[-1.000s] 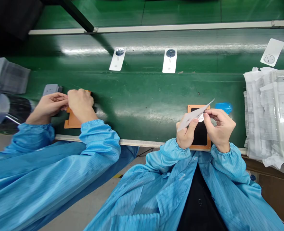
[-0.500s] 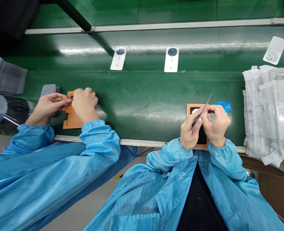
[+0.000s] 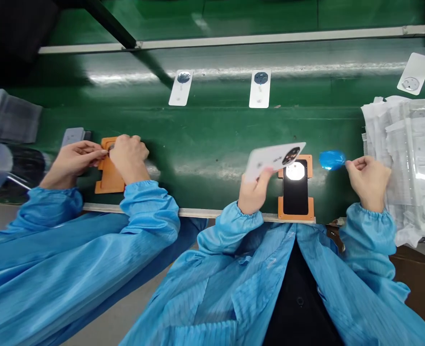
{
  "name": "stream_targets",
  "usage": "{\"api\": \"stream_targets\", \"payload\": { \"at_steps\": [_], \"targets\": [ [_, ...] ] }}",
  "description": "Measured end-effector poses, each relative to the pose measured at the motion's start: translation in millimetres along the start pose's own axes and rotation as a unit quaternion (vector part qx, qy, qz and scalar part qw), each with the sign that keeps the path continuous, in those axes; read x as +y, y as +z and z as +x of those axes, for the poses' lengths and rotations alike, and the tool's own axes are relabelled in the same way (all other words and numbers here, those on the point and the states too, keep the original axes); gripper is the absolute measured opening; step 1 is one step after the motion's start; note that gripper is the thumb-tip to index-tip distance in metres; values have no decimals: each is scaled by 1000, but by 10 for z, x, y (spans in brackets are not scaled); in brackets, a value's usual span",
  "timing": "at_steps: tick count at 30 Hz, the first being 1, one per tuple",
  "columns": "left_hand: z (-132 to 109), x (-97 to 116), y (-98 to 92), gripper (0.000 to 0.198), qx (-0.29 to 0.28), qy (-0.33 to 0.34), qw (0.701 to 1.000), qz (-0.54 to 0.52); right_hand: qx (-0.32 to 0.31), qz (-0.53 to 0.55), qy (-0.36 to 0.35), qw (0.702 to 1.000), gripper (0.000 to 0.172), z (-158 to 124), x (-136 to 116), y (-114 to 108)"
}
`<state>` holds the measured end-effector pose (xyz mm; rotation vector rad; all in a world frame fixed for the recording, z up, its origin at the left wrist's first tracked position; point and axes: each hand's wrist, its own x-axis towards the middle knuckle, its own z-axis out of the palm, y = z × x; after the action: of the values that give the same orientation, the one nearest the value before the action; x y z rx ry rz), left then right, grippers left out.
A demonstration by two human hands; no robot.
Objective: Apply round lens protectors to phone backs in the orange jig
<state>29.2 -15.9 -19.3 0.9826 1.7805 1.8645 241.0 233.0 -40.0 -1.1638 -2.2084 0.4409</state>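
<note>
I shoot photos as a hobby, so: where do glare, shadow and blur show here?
Head view, far side: glare streaks the green surface, with a shadow-like streak below the black post. Head view, left: the roll looks soft. Head view, right: the clear tray and blue film glint.

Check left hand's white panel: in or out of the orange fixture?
Out: the left hand holds the white panel tilted; the nearby orange fixture shows its black centre mostly uncovered.

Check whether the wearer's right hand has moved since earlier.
Yes: the right hand moved rightward, away from the orange fixture, to beside the blue film.
</note>
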Motion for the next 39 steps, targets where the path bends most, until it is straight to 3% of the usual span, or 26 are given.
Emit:
{"api": "stream_targets", "payload": {
  "at_steps": [3, 4, 7, 9, 14, 20, 27, 33, 39],
  "targets": [
    [-86, 135, -13, 39, -174, 168, 958, 152, -23, 46, -55, 997, 6, -229, -397, -256],
    [-106, 138, -1, 41, -210, 209, 934, 198, -41, 61, -99, 992, 11, -313, -535, -315],
    [-140, 30, 58, 43, -245, 273, 870, 329, -115, 77, -251, 958, 33, -539, -802, -358],
    [-146, -85, 96, 42, -248, 291, 842, 381, -160, 68, -309, 935, 45, -651, -834, -289],
    [-139, -249, 109, 39, -250, 308, 826, 399, -183, 45, -334, 924, 57, -788, -719, -92],
    [-129, -302, 106, 31, -264, 271, 816, 438, -177, -2, -367, 913, 47, -760, -682, -14],
    [-107, -361, 178, 19, -232, 253, 795, 500, -264, -70, -376, 885, 49, -635, -717, 101],
    [-146, -337, 145, 25, -270, 225, 793, 498, -272, -93, -365, 885, 58, -673, -749, 186],
    [-299, -234, 115, 36, -304, 195, 778, 515, -290, -92, -370, 878, 74, -813, -708, 85]
  ]
}}
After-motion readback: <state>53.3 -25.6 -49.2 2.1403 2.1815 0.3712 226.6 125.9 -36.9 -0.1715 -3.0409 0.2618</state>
